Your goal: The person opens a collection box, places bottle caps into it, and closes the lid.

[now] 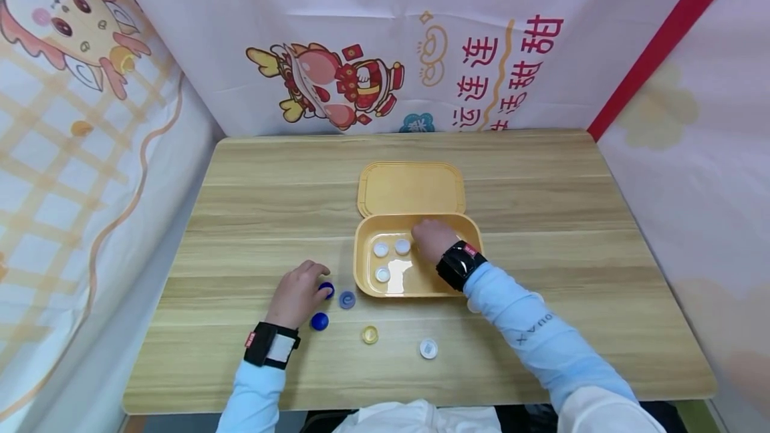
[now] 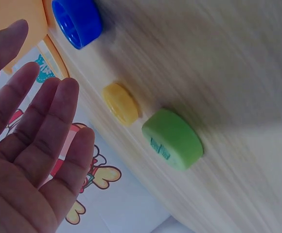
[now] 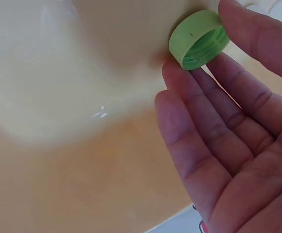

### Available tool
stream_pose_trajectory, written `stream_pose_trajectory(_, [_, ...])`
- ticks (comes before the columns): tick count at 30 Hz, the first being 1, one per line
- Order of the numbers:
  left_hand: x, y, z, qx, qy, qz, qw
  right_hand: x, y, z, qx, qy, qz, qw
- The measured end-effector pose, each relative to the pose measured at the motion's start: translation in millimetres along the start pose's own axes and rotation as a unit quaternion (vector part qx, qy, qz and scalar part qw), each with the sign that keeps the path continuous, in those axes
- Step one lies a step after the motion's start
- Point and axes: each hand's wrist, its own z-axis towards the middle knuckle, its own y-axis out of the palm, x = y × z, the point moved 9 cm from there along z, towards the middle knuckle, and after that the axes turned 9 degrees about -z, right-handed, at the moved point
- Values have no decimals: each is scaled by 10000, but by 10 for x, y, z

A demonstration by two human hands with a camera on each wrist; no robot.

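My right hand [image 1: 434, 240] is inside the yellow plastic box [image 1: 359, 272]. In the right wrist view, its thumb and fingertips pinch a light green bottle cap [image 3: 199, 41], hollow side showing, close over the box floor. Three white caps [image 1: 381, 249] lie in the box's left half. My left hand [image 1: 297, 296] is low over the table, fingers extended and holding nothing. Near its thumb and index finger is a blue cap [image 1: 327, 289]. A yellow cap [image 2: 121, 104] and a green cap [image 2: 172, 140] stand beside this hand in the left wrist view; the head view hides them.
Behind the box lies its yellow lid [image 1: 412, 189]. Along the front of the wooden table [image 1: 541, 199] are another blue cap [image 1: 319, 321], a grey-blue cap [image 1: 347, 299], a pale yellow cap [image 1: 369, 334] and a white cap [image 1: 428, 349]. Printed cloth [image 1: 361, 5] hangs around the table.
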Motion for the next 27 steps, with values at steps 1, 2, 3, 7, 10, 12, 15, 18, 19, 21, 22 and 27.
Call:
stream_pose_trajectory(1, [4, 9, -5, -28, -43, -16, 10000, 3, 9, -2, -27, 9, -2, 10000])
stream_pose_trajectory(2, [8, 16, -9, -50, -74, -24, 10000, 4, 15, -5, -53, 7, 9, 10000])
stream_pose_trajectory(3, [10, 23, -12, -59, -83, -21, 9999, 8, 22, -7, -82, 12, 18, 10000])
stream_pose_trajectory(7, [12, 54, -20, -92, -96, 48, 9999, 8, 16, -22, -19, 11, 24, 10000])
stream_pose_trajectory(10, [12, 91, -28, -158, -121, 77, 9998, -3, 2, -35, 172, -13, -59, 9998])
stream_pose_trajectory(12, [6, 119, -30, -219, -139, 88, 9996, -7, -1, -42, 274, -27, -104, 9996])
stream_pose_trajectory(15, [0, 154, -31, -295, -141, 103, 9994, -7, 1, -44, 317, -51, -61, 9995])
stream_pose_trajectory(18, [-9, 172, -24, -333, -154, 95, 9993, 7, 12, -36, 207, -59, -17, 9998])
stream_pose_trajectory(19, [-11, 173, -22, -338, -171, 90, 9992, 15, 9, -32, 157, -44, 41, 9999])
stream_pose_trajectory(21, [-20, 180, -17, -349, -211, 100, 9991, 32, -18, -28, 67, -18, 227, 9997])
stream_pose_trajectory(22, [-23, 183, -17, -358, -231, 113, 9990, 41, -41, -28, 19, -2, 324, 9995])
stream_pose_trajectory(27, [-47, 222, -9, -470, -312, 151, 9983, 101, -232, -70, -224, 215, 957, 9949])
